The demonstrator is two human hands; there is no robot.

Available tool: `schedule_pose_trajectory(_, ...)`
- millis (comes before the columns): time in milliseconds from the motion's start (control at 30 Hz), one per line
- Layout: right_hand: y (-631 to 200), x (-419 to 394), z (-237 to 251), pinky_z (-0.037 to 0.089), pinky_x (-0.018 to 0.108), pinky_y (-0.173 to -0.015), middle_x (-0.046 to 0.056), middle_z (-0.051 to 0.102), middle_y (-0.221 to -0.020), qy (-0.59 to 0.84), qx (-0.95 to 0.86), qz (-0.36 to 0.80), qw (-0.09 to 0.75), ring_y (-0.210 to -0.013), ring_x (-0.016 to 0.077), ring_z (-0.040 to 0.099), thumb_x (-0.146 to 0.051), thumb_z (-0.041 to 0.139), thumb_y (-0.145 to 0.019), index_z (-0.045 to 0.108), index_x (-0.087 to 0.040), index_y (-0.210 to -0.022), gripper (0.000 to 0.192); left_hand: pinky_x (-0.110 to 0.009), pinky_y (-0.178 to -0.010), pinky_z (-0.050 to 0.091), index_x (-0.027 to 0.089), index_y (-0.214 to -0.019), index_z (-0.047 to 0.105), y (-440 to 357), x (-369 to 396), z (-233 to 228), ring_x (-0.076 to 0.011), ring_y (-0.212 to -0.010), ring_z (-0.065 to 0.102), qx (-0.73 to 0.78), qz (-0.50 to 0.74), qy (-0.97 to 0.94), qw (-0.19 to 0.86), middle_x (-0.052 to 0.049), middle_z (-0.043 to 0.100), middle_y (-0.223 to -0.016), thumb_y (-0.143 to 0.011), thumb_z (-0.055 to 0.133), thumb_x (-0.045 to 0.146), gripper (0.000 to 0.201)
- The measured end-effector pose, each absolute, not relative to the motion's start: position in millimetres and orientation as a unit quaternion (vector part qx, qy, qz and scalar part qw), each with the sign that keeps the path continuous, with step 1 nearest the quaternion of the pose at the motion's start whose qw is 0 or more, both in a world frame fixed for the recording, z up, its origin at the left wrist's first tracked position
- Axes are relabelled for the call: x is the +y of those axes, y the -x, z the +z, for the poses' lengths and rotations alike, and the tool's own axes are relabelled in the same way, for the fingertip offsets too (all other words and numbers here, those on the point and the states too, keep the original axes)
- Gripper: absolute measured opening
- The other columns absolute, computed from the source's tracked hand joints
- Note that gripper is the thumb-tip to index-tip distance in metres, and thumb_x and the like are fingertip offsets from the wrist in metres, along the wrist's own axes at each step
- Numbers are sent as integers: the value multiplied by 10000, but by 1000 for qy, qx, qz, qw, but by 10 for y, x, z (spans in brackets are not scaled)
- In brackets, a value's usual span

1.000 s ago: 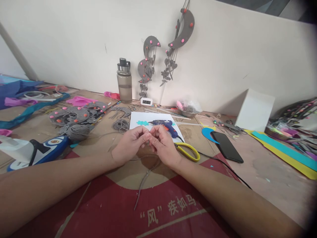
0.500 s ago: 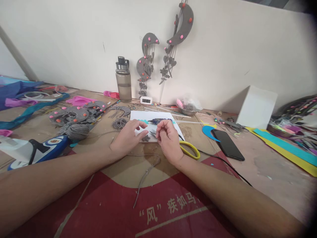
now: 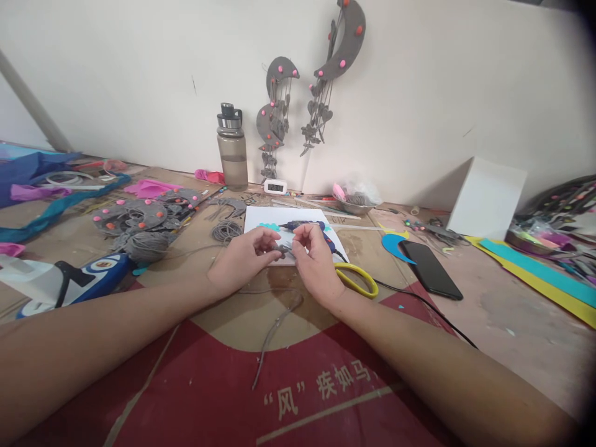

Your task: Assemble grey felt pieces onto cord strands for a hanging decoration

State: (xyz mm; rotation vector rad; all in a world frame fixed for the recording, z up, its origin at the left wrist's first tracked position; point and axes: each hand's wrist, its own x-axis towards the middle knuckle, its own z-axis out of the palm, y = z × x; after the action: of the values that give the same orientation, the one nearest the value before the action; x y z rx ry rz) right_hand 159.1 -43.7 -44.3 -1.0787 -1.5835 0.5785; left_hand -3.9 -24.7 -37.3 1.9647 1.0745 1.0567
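Note:
My left hand (image 3: pixel 254 253) has thumb and fingers closed on a small grey felt piece (image 3: pixel 282 249) over the white paper (image 3: pixel 261 216). Facing it, my right hand (image 3: pixel 317 256) has its thumb and fingertips pinched together beside that piece; what they hold, if anything, is too small to tell. Yellow-handled scissors (image 3: pixel 358 269) lie under the right hand, with their blades partly hidden. A dark blue glue gun (image 3: pixel 298 225) rests on the paper just beyond the fingers. Grey yarn (image 3: pixel 274 329) trails over the cardboard in front.
Left are a yarn ball (image 3: pixel 148 245), grey felt moons (image 3: pixel 130 214) and a blue-white object (image 3: pixel 93 279). A bottle (image 3: pixel 231 152) and small clock (image 3: pixel 275 187) stand behind. Right lie a phone (image 3: pixel 431 270), blue crescent (image 3: pixel 395 247) and black cord (image 3: pixel 419 302).
My hands have come closer together. The small grey piece, which lay on the paper below my left hand, is now raised between its fingertips.

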Motion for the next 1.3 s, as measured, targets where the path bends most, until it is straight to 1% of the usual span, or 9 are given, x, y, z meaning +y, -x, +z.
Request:
schedule_pose_trajectory(200,-1570,-471,-419,423,282,-705,17,564,-816,458,-698,255,488,-760,145,513,-282,457,-867,523,-201,-879,106,-259,-679,466,152,-989,580,42,-202,-397,-131,-763,583,343,470,-671,459,-42,634,-892,-720,696,339,348)
schedule_pose_trajectory(367,-1566,-462,-408,396,240,-573,-29,533,-660,481,-627,324,521,-598,116,483,-347,501,-841,506,-211,-821,137,-248,-666,446,170,-1035,581,31,-201,-419,-129,-782,571,338,456,-645,512,-32,626,-927,-685,735,319,410)
schedule_pose_trajectory(567,-1565,-443,-417,381,232,-514,-44,514,-619,464,-610,359,533,-527,102,450,-365,535,-819,500,-217,-818,153,-235,-598,383,159,-866,593,31,-166,-471,-85,-607,500,338,456,-619,544,17,582,-730,-708,715,299,243)
schedule_pose_trajectory(700,-1569,-436,-434,403,246,-549,-32,533,-676,456,-622,357,527,-552,103,463,-349,514,-831,492,-214,-817,138,-227,-591,361,155,-798,599,17,-178,-452,-85,-601,491,330,478,-588,564,21,571,-680,-700,716,284,200)
schedule_pose_trajectory(867,-1575,-465,-402,430,275,-716,-2,533,-833,464,-657,225,550,-741,128,498,-213,524,-788,488,-208,-872,91,-214,-566,339,156,-792,592,-2,-189,-436,-72,-568,453,351,483,-560,575,29,554,-641,-687,717,256,191)
schedule_pose_trajectory(1000,-1593,-498,-370,420,290,-779,16,546,-872,449,-672,187,558,-821,141,507,-112,414,-778,508,-203,-851,150,-207,-545,321,156,-797,593,-4,-180,-449,-67,-558,438,350,487,-552,579,32,540,-637,-684,716,240,187)
schedule_pose_trajectory(1133,-1602,-498,-384,410,260,-638,-8,527,-754,449,-649,259,557,-672,122,481,-158,359,-840,521,-212,-812,173,-205,-536,313,161,-792,593,3,-174,-456,-69,-562,446,326,496,-538,599,31,529,-635,-694,714,237,173)
schedule_pose_trajectory(1200,-1596,-483,-410,393,241,-566,-17,514,-739,448,-629,298,561,-633,115,466,-272,400,-888,500,-225,-873,111,-210,-538,319,168,-782,593,6,-170,-457,-71,-559,444,314,506,-537,598,33,527,-627,-698,714,244,165)
schedule_pose_trajectory(1300,-1579,-460,-447,373,212,-492,-17,521,-756,441,-622,344,548,-631,107,475,-424,473,-884,468,-232,-894,192,-220,-546,333,178,-785,619,14,-162,-462,-78,-557,432,302,532,-569,550,35,523,-616,-712,706,259,140)
